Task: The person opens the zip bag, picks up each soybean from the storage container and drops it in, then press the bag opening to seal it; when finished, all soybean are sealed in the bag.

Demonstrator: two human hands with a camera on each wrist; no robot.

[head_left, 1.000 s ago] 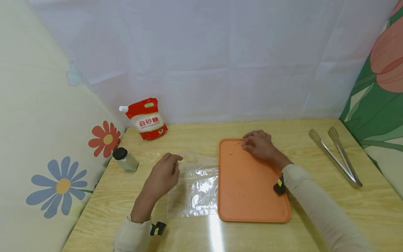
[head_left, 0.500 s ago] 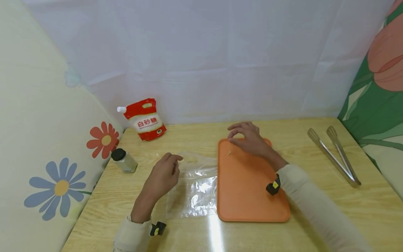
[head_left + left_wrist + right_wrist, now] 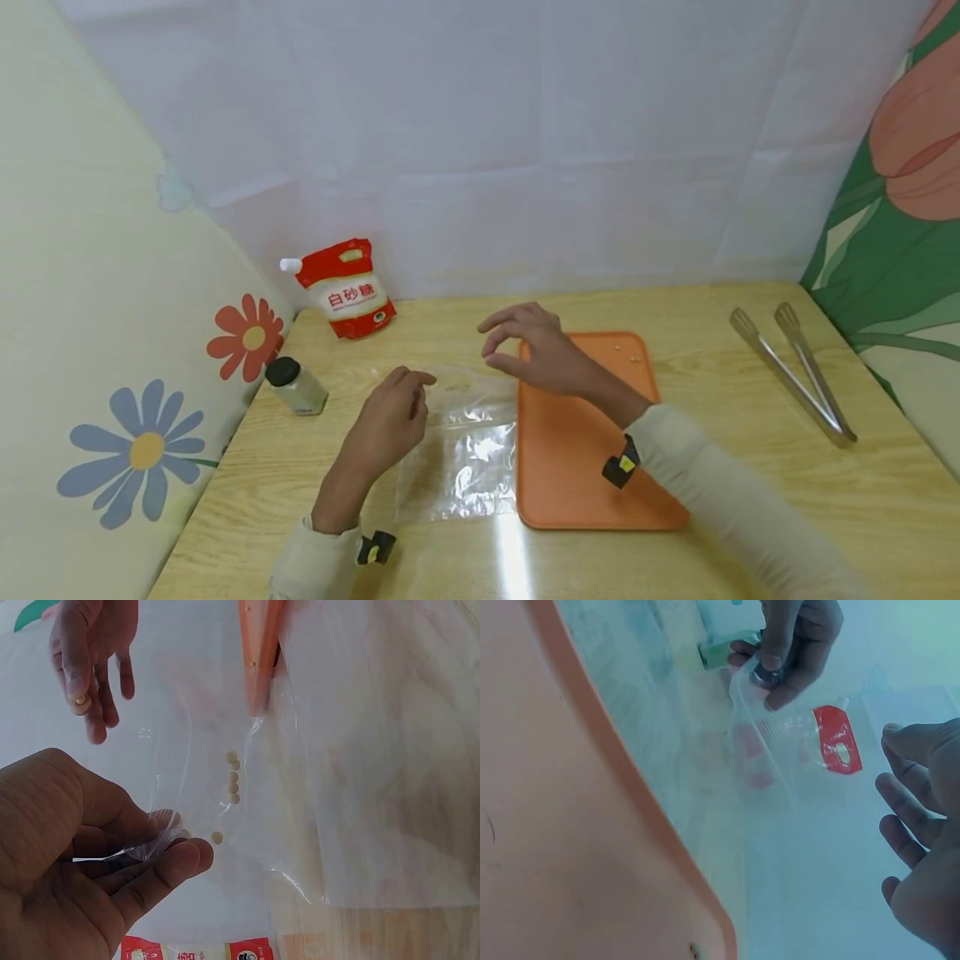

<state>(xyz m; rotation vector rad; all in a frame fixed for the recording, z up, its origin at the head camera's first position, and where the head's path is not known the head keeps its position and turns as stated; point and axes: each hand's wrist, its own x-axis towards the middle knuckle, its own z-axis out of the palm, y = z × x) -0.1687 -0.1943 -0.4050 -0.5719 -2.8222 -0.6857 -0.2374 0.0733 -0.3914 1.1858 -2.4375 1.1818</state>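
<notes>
My left hand (image 3: pixel 390 418) pinches the mouth of a clear plastic zip bag (image 3: pixel 459 479) that lies flat on the table. Several small round pale-yellow beans (image 3: pixel 234 778) show inside the bag in the left wrist view. My right hand (image 3: pixel 536 352) is above the upper left corner of an orange tray (image 3: pixel 577 475), apart from the bag. Between its thumb and finger it pinches one such bean (image 3: pixel 80 699). A few more beans (image 3: pixel 634 359) lie near the tray's far end; my right hand covers part of that end.
A red and white sugar pouch (image 3: pixel 348 292) with a white cap stands at the back left. Near it is a small jar (image 3: pixel 298 388) with a black lid, tilted. Metal tongs (image 3: pixel 798 379) lie spread on the right of the table.
My right hand has picked up a bean at the tray's far end, lifted, and moved left toward the bag. My left hand has stayed in place at the bag.
</notes>
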